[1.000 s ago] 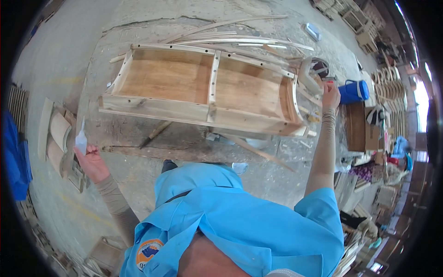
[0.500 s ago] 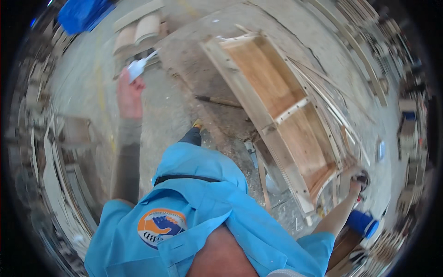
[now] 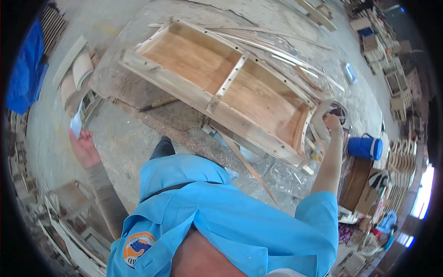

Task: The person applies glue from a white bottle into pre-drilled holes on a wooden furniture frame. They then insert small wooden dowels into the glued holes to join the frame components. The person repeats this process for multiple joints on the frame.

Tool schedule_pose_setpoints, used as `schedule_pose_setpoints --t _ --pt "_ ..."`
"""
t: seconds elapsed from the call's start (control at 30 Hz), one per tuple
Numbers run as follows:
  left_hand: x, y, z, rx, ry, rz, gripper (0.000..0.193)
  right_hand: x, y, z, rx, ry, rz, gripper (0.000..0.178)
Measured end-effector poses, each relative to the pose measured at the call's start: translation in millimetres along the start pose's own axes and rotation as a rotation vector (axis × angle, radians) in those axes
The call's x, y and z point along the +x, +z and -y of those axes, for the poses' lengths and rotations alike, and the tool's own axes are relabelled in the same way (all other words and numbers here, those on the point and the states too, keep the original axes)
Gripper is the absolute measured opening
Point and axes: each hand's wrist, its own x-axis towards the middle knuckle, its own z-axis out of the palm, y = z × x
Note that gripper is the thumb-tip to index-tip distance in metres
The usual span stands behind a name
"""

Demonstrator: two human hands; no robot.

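Out on the left, my left hand (image 3: 84, 147) is closed around a small white squeeze bottle (image 3: 76, 123) with a thin nozzle pointing up and away from me. My right arm reaches forward right, and my right hand (image 3: 333, 123) is closed beside a curved pale band (image 3: 318, 121) at the right end of the wooden frame. A dark, round thing (image 3: 339, 111) shows just past its fingers; what the hand grips is unclear. The curved wooden frame (image 3: 226, 87) lies in front of me, with a crosspiece, brown panels inside and dark holes along its edges.
Long thin wood strips (image 3: 295, 60) lie behind the frame. A loose strip (image 3: 249, 168) leans near my legs. To the right stand a blue cooler jug (image 3: 364, 147) and a cardboard box (image 3: 368, 196). Curved wood pieces (image 3: 80, 69) and a blue tarp (image 3: 27, 69) are at far left.
My view has turned, so the frame now lies more crosswise in front of me. My left hand still holds the bottle, now farther left and lower in view; my right hand stays at the frame's right end.
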Motion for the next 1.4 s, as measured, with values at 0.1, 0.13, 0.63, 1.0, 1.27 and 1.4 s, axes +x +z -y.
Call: schedule_pose_setpoints --t 0.1,0.13,0.63,1.0,1.27,1.4 --pt "7 7 0 0.005 -0.045 0.031 0.031 -10 -15 11 0.07 0.093 0.304 0.026" --pt "15 9 4 -0.006 -0.073 0.064 0.031 -15 5 -4 0.093 0.146 0.374 0.026" --pt "61 23 24 -0.046 -0.031 0.157 0.026 -91 -81 88 0.345 0.454 -0.539 0.015" --pt "133 10 34 -0.11 -0.165 0.262 0.03 -71 -260 458 1.25 -0.03 -0.603 0.019" --pt "173 -35 44 -0.127 -0.231 0.329 0.03 -16 -310 677 1.063 -0.347 -0.624 0.008" --pt "182 -44 37 -0.111 -0.228 0.311 0.029 0 -307 713 0.839 -0.292 -0.714 0.009"
